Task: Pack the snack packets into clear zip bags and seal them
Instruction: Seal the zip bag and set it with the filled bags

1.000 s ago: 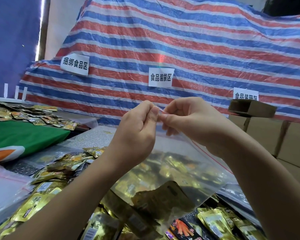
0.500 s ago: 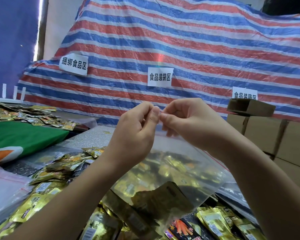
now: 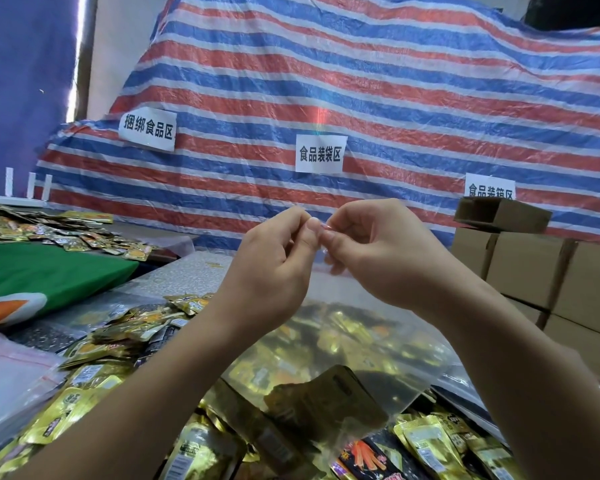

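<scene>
Below my wrists, the clear zip bag (image 3: 343, 341) hangs over loose snack packets (image 3: 94, 344), one dark packet (image 3: 326, 400) inside. I judge the strip could slip and stay unsealed. Higher up, left hand (image 3: 271, 271) and right hand (image 3: 378, 258) pinch its top edge, fingers curled.

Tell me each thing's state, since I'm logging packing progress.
Clear plastic zip bag: held up, gold packet inside, top pinched.
Left hand: pinching the bag's top.
Right hand: pinching the bag's top.
Gold foil snack packets: loose, heaped on the table.
Small brown cardboard box: open, atop stacked cartons.
</scene>
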Demonstrator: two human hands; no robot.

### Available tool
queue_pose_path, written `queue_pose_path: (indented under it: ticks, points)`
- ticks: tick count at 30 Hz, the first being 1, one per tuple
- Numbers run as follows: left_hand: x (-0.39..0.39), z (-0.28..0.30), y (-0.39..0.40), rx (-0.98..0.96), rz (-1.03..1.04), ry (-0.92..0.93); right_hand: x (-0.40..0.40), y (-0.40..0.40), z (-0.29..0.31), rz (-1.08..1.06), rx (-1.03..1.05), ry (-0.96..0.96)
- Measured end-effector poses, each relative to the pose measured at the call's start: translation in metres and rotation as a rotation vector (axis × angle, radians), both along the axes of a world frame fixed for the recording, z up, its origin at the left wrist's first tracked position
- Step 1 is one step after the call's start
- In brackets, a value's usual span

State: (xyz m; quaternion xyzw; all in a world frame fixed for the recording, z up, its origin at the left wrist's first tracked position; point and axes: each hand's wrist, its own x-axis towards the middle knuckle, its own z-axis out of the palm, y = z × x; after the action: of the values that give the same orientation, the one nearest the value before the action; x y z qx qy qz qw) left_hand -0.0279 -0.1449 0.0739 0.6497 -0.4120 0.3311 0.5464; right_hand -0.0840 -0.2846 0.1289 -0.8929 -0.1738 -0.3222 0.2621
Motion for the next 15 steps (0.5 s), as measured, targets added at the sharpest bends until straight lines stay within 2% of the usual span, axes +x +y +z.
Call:
queue_pose_path:
  ticks: [7,15]
  points:
    - [0.002,0.002,0.002,0.020,-0.011,0.012,0.006,-0.003,-0.001,0.000,0.010,0.010]
    - [0.003,-0.006,-0.004,-0.042,0.205,-0.122,0.005,-0.013,-0.014,-0.026,0.025,0.077]
